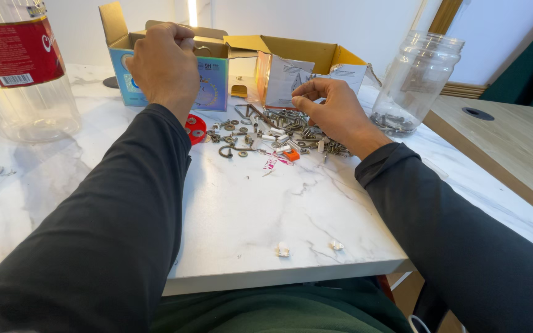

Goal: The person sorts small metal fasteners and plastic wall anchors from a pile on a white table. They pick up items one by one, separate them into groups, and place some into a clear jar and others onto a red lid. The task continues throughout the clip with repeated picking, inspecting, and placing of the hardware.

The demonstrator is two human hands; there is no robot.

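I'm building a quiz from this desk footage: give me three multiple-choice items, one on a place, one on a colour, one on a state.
1. Where is the left hand?
A. Over the blue box
B. Inside the glass jar
C. Flat on the marble table

2. What colour is the round disc beside the hardware pile?
A. Green
B. Red
C. White

3. How is the glass jar?
A. Lying on its side
B. Capped
C. Upright with no lid

Answers: 1 A, the fist sits at the box's open top. 2 B, the disc is plainly red. 3 C, its mouth is open and it stands upright with a few metal bits inside.
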